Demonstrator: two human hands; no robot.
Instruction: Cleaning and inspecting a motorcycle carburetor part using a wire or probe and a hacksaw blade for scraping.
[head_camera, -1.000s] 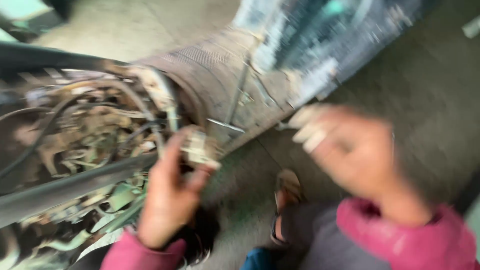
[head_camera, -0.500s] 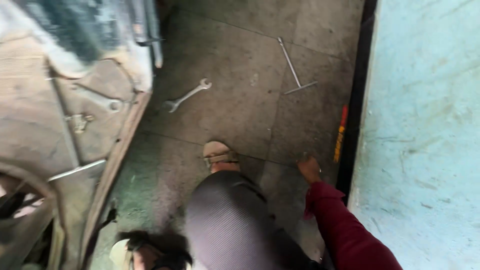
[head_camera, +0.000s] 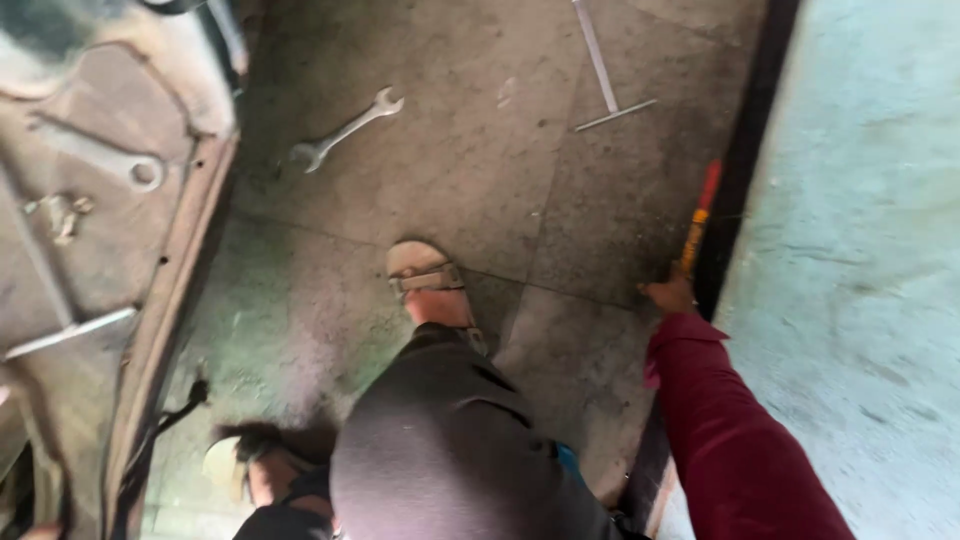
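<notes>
Soft, even daylight, no hard glare anywhere. Brightest along the pale blue-green wall (head_camera: 860, 250), slightly washed out and grainy. Dimmer at the left, under the dusty vehicle panel (head_camera: 90, 220), with a murky shadow pooling near the lower edge. Faint greenish cast across the concrete floor (head_camera: 480, 150). Motion blur throughout: spanner (head_camera: 345, 130) smeared at its ends, T-handled wrench (head_camera: 605, 70) soft, right hand (head_camera: 668, 296) and red sleeve (head_camera: 730, 430) fuzzy. Knee in the foreground out of focus.

My right hand (head_camera: 668, 295) touches a glossy orange-and-red plastic screwdriver handle (head_camera: 697, 222) at 3 o'clock. Bare, dull-grey metal: open-ended spanner (head_camera: 345, 129) at 11 o'clock, T-handled wrench (head_camera: 603, 65) at 1 o'clock. Floor (head_camera: 480, 190): rough, stained matt concrete. Sleeve (head_camera: 735, 440): matt maroon cloth.
</notes>
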